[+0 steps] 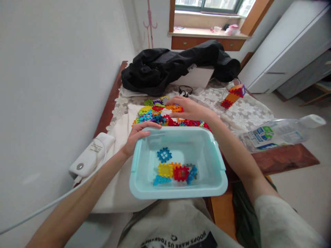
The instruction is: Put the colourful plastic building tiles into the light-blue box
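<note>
A light blue plastic bin (178,197) is tilted toward me at the near table edge, close to my body. Inside lie several interlocking plastic tiles, among them a blue window tile (164,155), a yellow tile (165,170) and a red tile (181,173). My left hand (139,135) grips the bin's far left rim. Beyond the bin, my right hand (190,108) reaches over a pile of colourful tiles (147,115), fingers stretched out and apart. Its fingertips are close to orange and red pieces; whether they touch any cannot be made out.
A black garment (165,69) lies across the back of the lace-covered table. To the right are an orange-and-red tile construction (232,96) and a large clear bottle (279,133) on its side. A white power box (91,155) with a cable sits left.
</note>
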Demonstrator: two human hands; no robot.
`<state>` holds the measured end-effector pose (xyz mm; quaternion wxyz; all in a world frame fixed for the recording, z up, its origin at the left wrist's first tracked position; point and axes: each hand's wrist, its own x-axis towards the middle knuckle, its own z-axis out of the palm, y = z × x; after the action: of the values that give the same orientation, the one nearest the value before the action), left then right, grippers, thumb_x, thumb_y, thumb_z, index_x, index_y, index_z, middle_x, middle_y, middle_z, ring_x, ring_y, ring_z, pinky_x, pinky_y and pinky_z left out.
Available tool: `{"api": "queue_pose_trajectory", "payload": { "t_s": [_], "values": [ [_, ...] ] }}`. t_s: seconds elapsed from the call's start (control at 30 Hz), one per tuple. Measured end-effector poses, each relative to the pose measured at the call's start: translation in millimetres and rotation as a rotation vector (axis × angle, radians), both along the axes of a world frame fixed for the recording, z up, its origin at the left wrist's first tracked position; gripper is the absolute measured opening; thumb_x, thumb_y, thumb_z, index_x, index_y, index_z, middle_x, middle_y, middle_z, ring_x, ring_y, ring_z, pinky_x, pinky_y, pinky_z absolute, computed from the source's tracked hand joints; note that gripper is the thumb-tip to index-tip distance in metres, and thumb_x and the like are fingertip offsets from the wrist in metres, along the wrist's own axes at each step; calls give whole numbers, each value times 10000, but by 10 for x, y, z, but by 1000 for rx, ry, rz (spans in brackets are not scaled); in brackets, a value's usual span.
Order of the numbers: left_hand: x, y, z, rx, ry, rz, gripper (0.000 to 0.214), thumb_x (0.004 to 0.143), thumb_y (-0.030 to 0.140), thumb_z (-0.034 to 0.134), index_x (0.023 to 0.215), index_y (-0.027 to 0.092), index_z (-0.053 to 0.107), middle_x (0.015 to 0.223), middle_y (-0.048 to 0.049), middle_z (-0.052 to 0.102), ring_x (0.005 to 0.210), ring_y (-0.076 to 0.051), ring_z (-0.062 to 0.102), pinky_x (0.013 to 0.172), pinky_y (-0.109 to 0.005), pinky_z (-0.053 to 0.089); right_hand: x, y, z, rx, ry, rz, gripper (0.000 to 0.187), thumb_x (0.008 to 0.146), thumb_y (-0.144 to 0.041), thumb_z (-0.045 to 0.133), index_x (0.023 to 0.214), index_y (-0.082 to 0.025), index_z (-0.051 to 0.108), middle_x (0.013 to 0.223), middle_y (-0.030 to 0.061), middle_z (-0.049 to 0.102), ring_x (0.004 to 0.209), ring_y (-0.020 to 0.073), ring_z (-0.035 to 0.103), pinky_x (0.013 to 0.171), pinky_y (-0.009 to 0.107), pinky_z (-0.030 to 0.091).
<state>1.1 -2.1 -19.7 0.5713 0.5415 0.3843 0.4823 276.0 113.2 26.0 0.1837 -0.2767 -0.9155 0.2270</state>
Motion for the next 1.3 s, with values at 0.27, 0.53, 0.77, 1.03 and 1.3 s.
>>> {"api": "queue_pose_trajectory", "payload": {
  "t_s": [0.27, 0.53, 0.77, 1.03, 1.3],
  "values": [
    [-11, -10, -30, -36, -32, -24, 332, 753, 301, 738, 1020, 170, 886, 981, -84, 848, 840, -255, 744, 740, -317, 579, -50, 255, -441, 38, -365, -41, 294, 970, -302, 707, 1236, -211, 795, 1289, 123, 775, 1245, 315, 683, 1124, 437, 493],
    [-1, -6, -13, -23, -41, -21, 338, 750, 295, 736, 1024, 173, 893, 1041, -78, 841, 909, -247, 722, 769, -290, 568, -82, 120, -344, 103, -355, -80, 389, 937, -274, 725, 1323, -258, 768, 1590, 114, 587, 1427, 393, 542, 1188, 563, 431],
    [-7, 20, -32, -2, -39, -35, 334, 729, 301, 742, 998, 173, 894, 1022, -70, 842, 885, -230, 721, 755, -271, 557, -12, 194, -392, 84, -498, -192, 481, 981, -194, 636, 1462, -216, 652, 1391, 142, 732, 1221, 327, 695, 975, 378, 526],
    [0, 0, -20, 15, -27, -24, 333, 745, 296, 727, 1006, 169, 891, 992, -71, 838, 878, -234, 720, 768, -283, 553, -72, 186, -319, 138, -504, -185, 255, 995, -233, 585, 1161, -147, 758, 1199, 175, 775, 1041, 304, 714, 846, 366, 497],
    [-5, 3, -53, -41, -72, -44, 345, 746, 311, 741, 1028, 176, 886, 996, -61, 846, 864, -227, 739, 764, -281, 560, -73, 149, -422, 56, -304, -134, 529, 978, -154, 586, 1506, -191, 599, 1476, 145, 681, 1304, 306, 639, 1079, 409, 493]
  ]
}}
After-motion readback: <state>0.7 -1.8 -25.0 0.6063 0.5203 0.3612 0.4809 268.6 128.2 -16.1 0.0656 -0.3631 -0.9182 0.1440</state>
